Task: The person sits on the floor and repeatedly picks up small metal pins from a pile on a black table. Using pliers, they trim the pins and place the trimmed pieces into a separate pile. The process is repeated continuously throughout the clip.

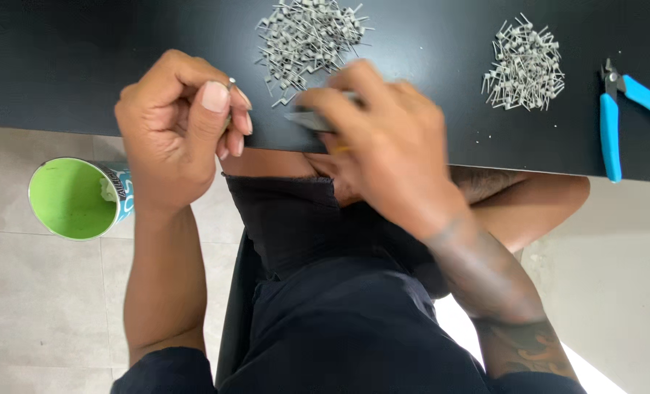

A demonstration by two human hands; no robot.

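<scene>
At the near edge of the black table point(84, 66), left hand point(175, 135) is curled, thumb and forefinger pinched on a small wire coil point(231, 82), palm toward camera. Right hand point(383, 149) is blurred, knuckles up, fingers closed around a thin grey tool point(306, 120) pointing at the coil. Two coil piles sit behind: one point(310, 40) just past the hands, one point(523, 66) further right beside blue cutters point(616, 120). Green cup point(77, 197) on floor, left.

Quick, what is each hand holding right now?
Left hand: closed, pinching a small metal coil.
Right hand: closed on a thin tool, blurred.
</scene>
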